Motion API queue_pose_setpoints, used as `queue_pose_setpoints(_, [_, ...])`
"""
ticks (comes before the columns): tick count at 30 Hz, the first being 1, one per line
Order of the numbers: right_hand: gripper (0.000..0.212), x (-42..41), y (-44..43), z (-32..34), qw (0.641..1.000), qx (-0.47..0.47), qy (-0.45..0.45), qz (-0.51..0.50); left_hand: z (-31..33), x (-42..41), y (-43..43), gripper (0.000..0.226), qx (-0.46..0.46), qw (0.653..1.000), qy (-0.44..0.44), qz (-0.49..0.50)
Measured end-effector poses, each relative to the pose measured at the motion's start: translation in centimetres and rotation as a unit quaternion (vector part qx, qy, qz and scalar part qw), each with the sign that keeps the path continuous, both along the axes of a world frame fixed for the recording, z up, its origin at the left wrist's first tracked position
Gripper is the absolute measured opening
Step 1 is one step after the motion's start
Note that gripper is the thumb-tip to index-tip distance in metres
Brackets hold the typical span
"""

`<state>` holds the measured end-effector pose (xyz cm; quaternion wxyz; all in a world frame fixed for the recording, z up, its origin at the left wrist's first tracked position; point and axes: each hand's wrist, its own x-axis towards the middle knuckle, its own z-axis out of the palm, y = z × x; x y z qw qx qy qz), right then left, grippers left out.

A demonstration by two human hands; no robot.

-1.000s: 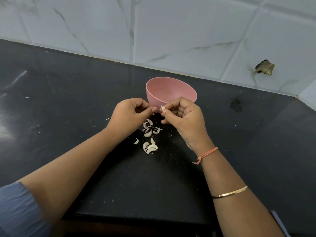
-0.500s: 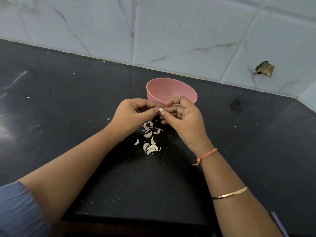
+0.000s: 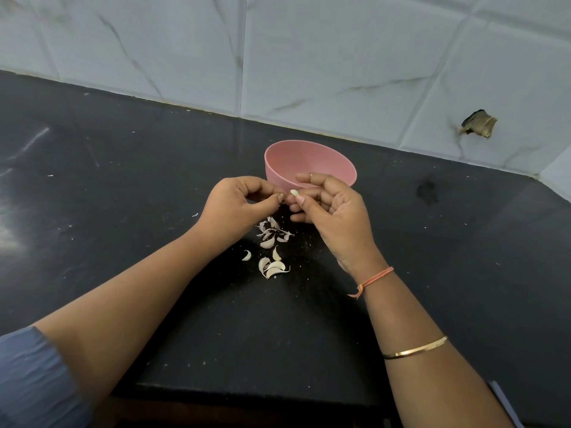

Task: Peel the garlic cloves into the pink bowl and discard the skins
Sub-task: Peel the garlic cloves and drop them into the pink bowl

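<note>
A pink bowl point(image 3: 310, 162) stands on the black counter point(image 3: 123, 186) just behind my hands. My right hand point(image 3: 330, 208) pinches a small pale garlic clove point(image 3: 293, 192) between thumb and fingers, in front of the bowl's near wall. My left hand point(image 3: 238, 202) has its thumb and fingertips pinched together right beside the clove; whether they hold a bit of skin is too small to tell. Below the hands lie several unpeeled cloves point(image 3: 272, 267) and a small heap of loose skins point(image 3: 272, 230) on the counter.
A white tiled wall point(image 3: 309, 57) runs behind the counter, with a broken hole point(image 3: 478, 123) at the right. The counter's front edge point(image 3: 247, 393) is near my elbows. A dark stain point(image 3: 427, 193) marks the counter right of the bowl.
My hands have come together at the clove, and the clove now looks barer and smoother than a second ago. The bowl and the heap on the counter have not moved.
</note>
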<state>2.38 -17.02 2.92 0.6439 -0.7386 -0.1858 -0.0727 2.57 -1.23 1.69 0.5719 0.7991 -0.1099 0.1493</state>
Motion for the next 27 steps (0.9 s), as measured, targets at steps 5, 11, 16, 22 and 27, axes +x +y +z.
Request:
queue_pose_setpoints(5, [0.026,0.1,0.0,0.0,1.000,0.012,-0.004,-0.011,-0.2,0.2,-0.1,0.010,-0.009,0.999,0.010,0.039])
queue_pose_setpoints(11, [0.022,0.4,-0.1,0.4,0.989,0.003,-0.115,-0.090,-0.2,0.4,0.1,0.014,-0.012,0.996,0.000,0.089])
queue_pose_setpoints(16, [0.020,0.3,0.1,0.0,0.995,-0.016,-0.087,-0.049,0.4,-0.4,-0.3,0.012,-0.016,0.999,-0.034,0.008])
queue_pose_setpoints(22, [0.023,0.3,0.0,-0.1,0.996,-0.024,-0.079,-0.038,0.5,-0.7,-0.2,0.023,-0.016,0.998,-0.051,-0.019])
queue_pose_setpoints(27, [0.022,0.2,0.1,-0.2,0.996,-0.043,-0.073,-0.028,0.3,-0.6,-0.3,0.022,-0.016,0.998,-0.052,-0.011])
